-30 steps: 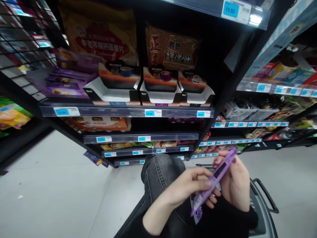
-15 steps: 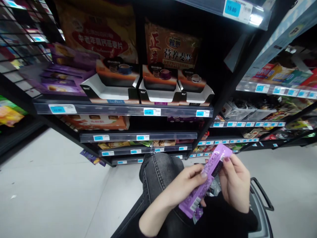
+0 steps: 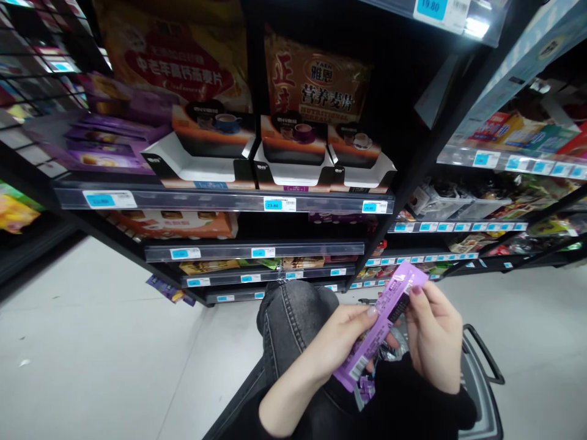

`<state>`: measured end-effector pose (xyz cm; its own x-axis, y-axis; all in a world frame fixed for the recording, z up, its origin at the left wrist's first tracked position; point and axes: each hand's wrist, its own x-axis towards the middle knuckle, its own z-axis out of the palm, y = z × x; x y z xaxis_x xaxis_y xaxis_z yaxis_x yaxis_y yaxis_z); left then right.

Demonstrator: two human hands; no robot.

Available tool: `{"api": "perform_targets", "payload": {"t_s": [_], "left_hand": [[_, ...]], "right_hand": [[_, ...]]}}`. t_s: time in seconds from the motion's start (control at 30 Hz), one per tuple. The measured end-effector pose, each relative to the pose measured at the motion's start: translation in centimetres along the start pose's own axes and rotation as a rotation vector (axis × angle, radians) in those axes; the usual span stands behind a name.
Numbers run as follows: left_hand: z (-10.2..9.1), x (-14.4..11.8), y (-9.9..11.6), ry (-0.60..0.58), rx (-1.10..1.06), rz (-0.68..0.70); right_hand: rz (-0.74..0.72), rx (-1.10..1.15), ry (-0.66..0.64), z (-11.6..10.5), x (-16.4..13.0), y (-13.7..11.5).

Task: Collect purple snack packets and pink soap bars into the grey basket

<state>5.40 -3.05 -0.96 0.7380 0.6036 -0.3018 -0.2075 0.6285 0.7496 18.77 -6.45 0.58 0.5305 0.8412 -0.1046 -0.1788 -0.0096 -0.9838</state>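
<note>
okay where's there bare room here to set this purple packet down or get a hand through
Bare floor lies left of the raised knee, below the bottom shelf. The white trays show bare bottoms in front. The shelves are crowded, and both hands, left hand and right hand, are on the purple packet.

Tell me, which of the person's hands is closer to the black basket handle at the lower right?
The right hand. It grips the purple packet just left of the basket handle; the left hand holds the packet's other side, farther away.

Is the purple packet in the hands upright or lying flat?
Neither: the purple packet is tilted, its top end up and away, held between the left hand and right hand above the basket.
</note>
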Motion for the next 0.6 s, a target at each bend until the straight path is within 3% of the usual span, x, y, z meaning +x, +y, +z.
{"api": "perform_targets", "payload": {"t_s": [0.1,0.27,0.47,0.6], "left_hand": [[0.0,0.1,-0.1,0.022,0.031,0.002],[0.0,0.3,-0.3,0.111,0.173,0.075],[0.5,-0.1,0.0,0.289,0.591,0.351],[0.6,-0.4,0.3,0.312,0.712,0.445]], "right_hand": [[-0.013,-0.025,0.007,0.1,0.0,0.0],[-0.235,-0.150,0.159,1.1,0.0,-0.2],[-0.265,-0.272,0.223,1.9,-0.2,-0.3],[-0.274,-0.241,0.183,1.7,-0.2,-0.3]]}}
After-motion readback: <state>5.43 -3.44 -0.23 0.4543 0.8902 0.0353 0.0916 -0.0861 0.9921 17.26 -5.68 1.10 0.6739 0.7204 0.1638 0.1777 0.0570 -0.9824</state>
